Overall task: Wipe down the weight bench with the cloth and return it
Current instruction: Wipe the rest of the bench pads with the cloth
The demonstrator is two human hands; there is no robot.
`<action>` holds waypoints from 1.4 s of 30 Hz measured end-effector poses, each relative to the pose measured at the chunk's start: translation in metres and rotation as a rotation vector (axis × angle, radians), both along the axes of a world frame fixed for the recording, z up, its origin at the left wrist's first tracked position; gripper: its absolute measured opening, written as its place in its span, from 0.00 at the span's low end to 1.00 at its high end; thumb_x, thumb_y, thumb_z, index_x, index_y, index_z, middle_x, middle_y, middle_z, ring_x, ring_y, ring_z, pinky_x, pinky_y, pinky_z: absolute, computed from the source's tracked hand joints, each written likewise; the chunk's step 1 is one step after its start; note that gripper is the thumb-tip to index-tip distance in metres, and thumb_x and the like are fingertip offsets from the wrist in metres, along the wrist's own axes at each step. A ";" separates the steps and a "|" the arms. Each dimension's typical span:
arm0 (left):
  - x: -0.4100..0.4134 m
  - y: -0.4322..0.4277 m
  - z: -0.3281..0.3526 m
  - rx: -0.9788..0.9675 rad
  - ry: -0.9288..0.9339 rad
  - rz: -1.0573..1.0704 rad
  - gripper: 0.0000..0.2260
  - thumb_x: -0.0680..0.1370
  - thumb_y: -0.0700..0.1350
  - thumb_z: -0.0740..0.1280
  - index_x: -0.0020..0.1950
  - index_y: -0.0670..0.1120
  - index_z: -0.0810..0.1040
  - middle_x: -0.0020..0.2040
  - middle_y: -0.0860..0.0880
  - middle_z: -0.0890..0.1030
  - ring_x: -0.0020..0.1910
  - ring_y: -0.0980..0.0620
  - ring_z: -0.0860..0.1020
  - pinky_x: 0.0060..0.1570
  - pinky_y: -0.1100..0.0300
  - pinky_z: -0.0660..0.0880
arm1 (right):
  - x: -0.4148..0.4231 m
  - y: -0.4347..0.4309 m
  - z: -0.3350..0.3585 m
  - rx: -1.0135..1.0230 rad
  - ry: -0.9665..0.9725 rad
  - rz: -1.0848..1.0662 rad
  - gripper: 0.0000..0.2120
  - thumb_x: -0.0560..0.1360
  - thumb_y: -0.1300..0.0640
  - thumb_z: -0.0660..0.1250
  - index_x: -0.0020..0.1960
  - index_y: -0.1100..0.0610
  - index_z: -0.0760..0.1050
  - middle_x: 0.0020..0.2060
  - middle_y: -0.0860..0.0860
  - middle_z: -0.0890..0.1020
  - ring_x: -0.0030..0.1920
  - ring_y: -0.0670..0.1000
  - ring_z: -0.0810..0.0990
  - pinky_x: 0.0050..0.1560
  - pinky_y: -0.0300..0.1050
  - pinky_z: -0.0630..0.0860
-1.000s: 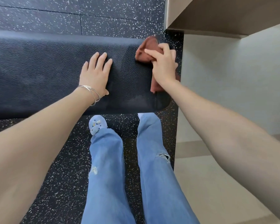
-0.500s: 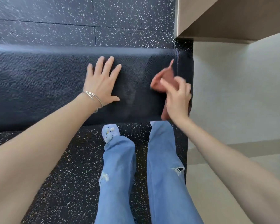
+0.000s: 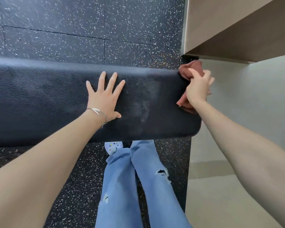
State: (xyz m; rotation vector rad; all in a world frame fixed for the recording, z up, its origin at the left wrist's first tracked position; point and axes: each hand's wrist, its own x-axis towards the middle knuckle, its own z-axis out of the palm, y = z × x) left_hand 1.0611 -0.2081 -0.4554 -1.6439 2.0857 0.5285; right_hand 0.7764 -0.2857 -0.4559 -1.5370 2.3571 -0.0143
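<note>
Right hand [image 3: 197, 89] swept cloth [image 3: 192, 65] to weight bench [image 3: 39, 99] far corner; fingers clutch soft, light bunch. Left hand [image 3: 104, 100] flat, fingers spread.

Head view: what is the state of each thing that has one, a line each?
weight bench: pad lies flat, with a faint streak near its right end.
cloth: bunched up, at the pad's right end.
right hand: grips the cloth.
left hand: flat on the pad, fingers spread.
bangles: worn on the left wrist.
</note>
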 end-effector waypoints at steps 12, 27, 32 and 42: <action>-0.007 -0.002 0.008 0.060 -0.069 0.010 0.53 0.66 0.66 0.70 0.76 0.52 0.37 0.77 0.47 0.38 0.75 0.38 0.40 0.67 0.31 0.55 | 0.133 0.008 0.003 0.063 -0.108 0.429 0.28 0.71 0.70 0.61 0.65 0.46 0.70 0.68 0.55 0.61 0.62 0.60 0.60 0.53 0.58 0.63; -0.010 -0.001 0.004 0.043 -0.152 -0.004 0.53 0.66 0.68 0.68 0.76 0.51 0.36 0.77 0.46 0.38 0.75 0.38 0.39 0.68 0.33 0.57 | 0.117 -0.024 0.003 0.215 -0.171 0.408 0.24 0.74 0.69 0.57 0.63 0.46 0.72 0.66 0.56 0.62 0.66 0.60 0.57 0.57 0.62 0.61; -0.010 -0.001 0.007 0.047 -0.137 -0.008 0.53 0.66 0.67 0.69 0.76 0.51 0.35 0.77 0.46 0.38 0.75 0.38 0.40 0.68 0.34 0.57 | 0.054 -0.009 0.005 0.077 -0.100 0.384 0.29 0.71 0.70 0.59 0.64 0.42 0.71 0.67 0.54 0.64 0.64 0.58 0.60 0.55 0.57 0.63; -0.006 -0.001 0.014 0.044 -0.018 0.036 0.53 0.65 0.64 0.72 0.77 0.53 0.41 0.78 0.48 0.41 0.76 0.39 0.41 0.69 0.33 0.55 | 0.101 0.014 -0.005 0.060 0.048 0.041 0.28 0.75 0.68 0.59 0.69 0.47 0.62 0.71 0.58 0.57 0.64 0.62 0.59 0.54 0.60 0.63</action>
